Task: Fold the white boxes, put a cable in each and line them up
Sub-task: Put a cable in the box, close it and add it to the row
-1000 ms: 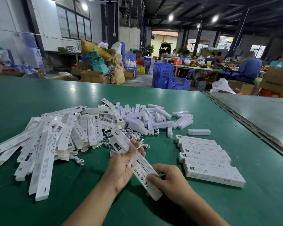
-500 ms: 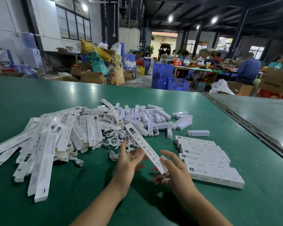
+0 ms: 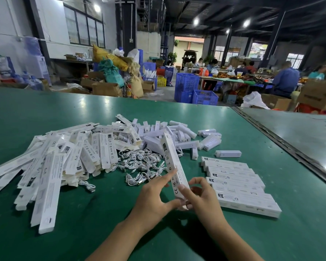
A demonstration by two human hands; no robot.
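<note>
Green table (image 3: 271, 242); big heap of flat boxes (image 3: 51, 176) at L, print reads CE, RoHS, one approx. "SENSOR LAMP"; row of folded boxes (image 3: 237, 185) side by side at R; tangle of white cables (image 3: 139, 162) between heap & hands; held box (image 3: 172, 161) stands tilted, far end up over the cables, CE & FC marks near its low end; R hand (image 3: 203, 200) curls round that low end, index across the front; L hand (image 3: 152, 202) fingers spread straight, index tip & thumb touching the box, not clasping.
</note>
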